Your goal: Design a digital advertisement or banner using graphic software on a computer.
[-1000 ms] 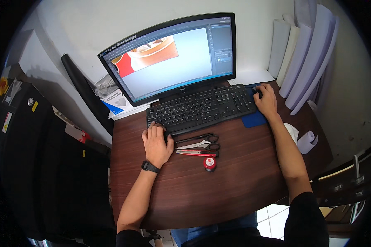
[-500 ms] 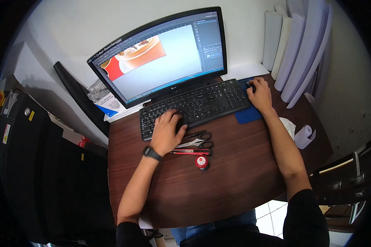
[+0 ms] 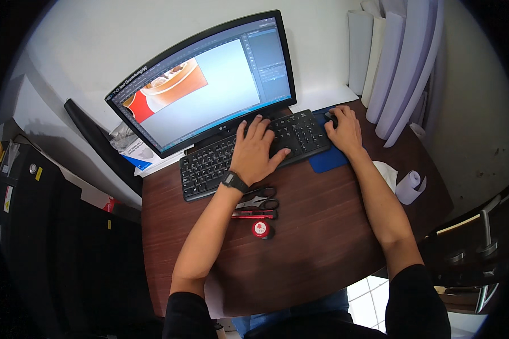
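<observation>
My left hand lies over the middle of a black keyboard, its fingers spread toward the upper rows. A dark watch circles that wrist. At the keyboard's right end, my right hand is curled over a black computer mouse, mostly hidden under the fingers, on a blue mouse pad. Behind the keyboard a monitor displays an image-editing window with a red and orange picture at its left.
Below my left wrist lie scissors, a red cutter knife and a small red-topped bottle. Paper rolls lean at the back right; a small white roll rests near the desk's right edge. A black cabinet stands left.
My left hand has moved right and up, from the keyboard's lower left-middle to its upper middle. The right hand stays on the mouse. The whole view has shifted slightly.
</observation>
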Demonstrator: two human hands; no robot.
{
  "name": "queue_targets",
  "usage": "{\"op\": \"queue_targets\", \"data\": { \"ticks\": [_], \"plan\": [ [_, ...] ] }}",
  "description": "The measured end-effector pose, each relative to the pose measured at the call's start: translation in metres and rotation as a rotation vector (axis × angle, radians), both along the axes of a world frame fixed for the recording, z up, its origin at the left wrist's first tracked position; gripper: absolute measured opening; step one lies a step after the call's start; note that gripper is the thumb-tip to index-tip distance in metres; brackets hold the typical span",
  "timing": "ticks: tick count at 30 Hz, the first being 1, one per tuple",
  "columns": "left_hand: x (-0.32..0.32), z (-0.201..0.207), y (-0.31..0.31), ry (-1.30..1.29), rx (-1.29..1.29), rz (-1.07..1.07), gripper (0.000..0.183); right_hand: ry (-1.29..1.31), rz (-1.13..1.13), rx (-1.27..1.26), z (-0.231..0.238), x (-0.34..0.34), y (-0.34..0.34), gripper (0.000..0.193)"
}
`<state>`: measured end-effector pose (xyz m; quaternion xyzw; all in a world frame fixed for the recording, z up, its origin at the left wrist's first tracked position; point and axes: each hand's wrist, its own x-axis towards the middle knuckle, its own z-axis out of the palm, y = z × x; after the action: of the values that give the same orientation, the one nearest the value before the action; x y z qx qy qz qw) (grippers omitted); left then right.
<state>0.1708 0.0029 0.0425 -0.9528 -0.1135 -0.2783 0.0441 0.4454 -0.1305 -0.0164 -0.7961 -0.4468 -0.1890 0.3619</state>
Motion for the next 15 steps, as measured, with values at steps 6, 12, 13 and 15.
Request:
{"op": "queue_targets", "data": {
  "ticks": [6, 12, 13, 15],
  "plan": [
    [-0.07, 0.006, -0.005, -0.104, -0.081, 0.044, 0.038, -0.009, 0.022, 0.019, 0.001, 0.0, 0.001, 0.034],
    [-0.164, -0.021, -0.003, -0.062, -0.221, 0.244, 0.039, -0.006, 0.024, 0.028, 0.005, -0.008, -0.001, 0.032],
    [-0.175, -0.025, -0.006, -0.061, -0.212, 0.252, 0.039, -0.022, 0.023, 0.025, 0.007, -0.009, -0.002, 0.031],
    [-0.197, -0.04, -0.004, -0.082, -0.208, 0.257, 0.039, -0.038, 0.059, 0.039, 0.005, -0.014, 0.004, 0.03]
  ]
}}
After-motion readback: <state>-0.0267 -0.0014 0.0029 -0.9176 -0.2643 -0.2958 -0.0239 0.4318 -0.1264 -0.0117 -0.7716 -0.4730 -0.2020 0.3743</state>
